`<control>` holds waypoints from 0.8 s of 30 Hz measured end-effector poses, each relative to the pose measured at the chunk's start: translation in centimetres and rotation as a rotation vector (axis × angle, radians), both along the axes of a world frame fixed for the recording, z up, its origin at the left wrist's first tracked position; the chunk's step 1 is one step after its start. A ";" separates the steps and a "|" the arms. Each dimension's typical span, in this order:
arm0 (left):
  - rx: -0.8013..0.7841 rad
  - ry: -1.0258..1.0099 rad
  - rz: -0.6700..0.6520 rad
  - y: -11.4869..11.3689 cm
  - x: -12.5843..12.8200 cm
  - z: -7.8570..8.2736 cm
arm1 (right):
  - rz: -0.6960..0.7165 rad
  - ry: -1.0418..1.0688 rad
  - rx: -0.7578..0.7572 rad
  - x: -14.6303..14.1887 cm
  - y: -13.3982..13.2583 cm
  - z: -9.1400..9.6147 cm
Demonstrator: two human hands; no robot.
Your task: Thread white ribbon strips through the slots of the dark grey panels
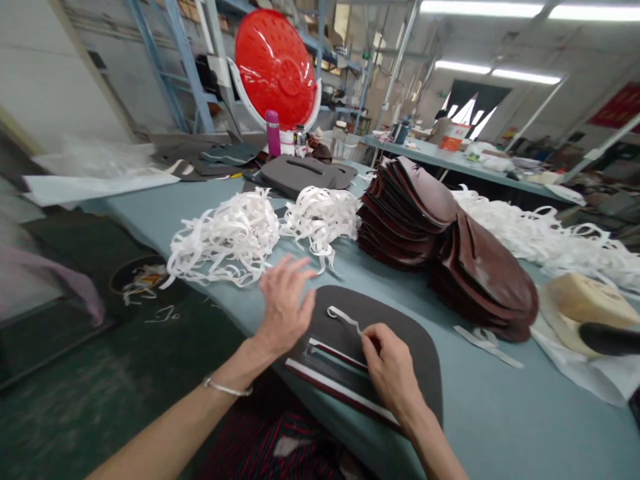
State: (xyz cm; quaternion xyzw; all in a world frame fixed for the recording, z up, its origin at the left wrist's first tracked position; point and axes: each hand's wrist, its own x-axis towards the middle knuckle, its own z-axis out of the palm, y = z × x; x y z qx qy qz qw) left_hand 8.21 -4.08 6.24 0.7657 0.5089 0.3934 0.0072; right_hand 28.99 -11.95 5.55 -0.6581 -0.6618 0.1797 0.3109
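Observation:
A dark grey flat piece (395,327) with a rounded outline lies on the table in front of me. White tape strips (345,385) run along its near edge. My right hand (393,370) pinches a thin white strip (344,315) that curls up from the piece. My left hand (284,301) rests with fingers spread at the piece's left edge, holding nothing. A thin bracelet (227,388) circles my left wrist.
Two heaps of loose white strips (225,240) lie behind my left hand. A fanned stack of dark brown pieces (440,233) sits to the right, with more white strips (540,233) beyond. A red fan (275,63) and grey pieces (300,173) stand at the back.

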 end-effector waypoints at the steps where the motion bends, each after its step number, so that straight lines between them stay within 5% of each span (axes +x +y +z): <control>1: -0.068 0.054 -0.221 -0.9 1.5 0.5 | 0.022 0.022 0.015 -0.6 -0.1 0.3; 4: -0.312 0.138 -0.631 -2.0 4.2 0.9 | 0.009 0.079 0.048 -0.7 -0.8 0.9; 7: -0.568 0.065 -0.726 -1.4 3.7 0.3 | -0.128 0.092 0.015 1.5 -2.1 0.8; 12: -0.797 -0.090 -0.650 -0.7 0.7 -0.2 | -0.232 0.129 -0.072 4.2 -3.9 -0.3; 18: -0.842 -0.131 -0.500 -1.3 0.0 -0.8 | -0.256 0.170 -0.053 2.8 -3.8 -1.0; 24: -0.823 -0.248 -0.396 -0.6 -1.2 -1.8 | -0.405 0.109 0.049 7.0 -5.6 1.9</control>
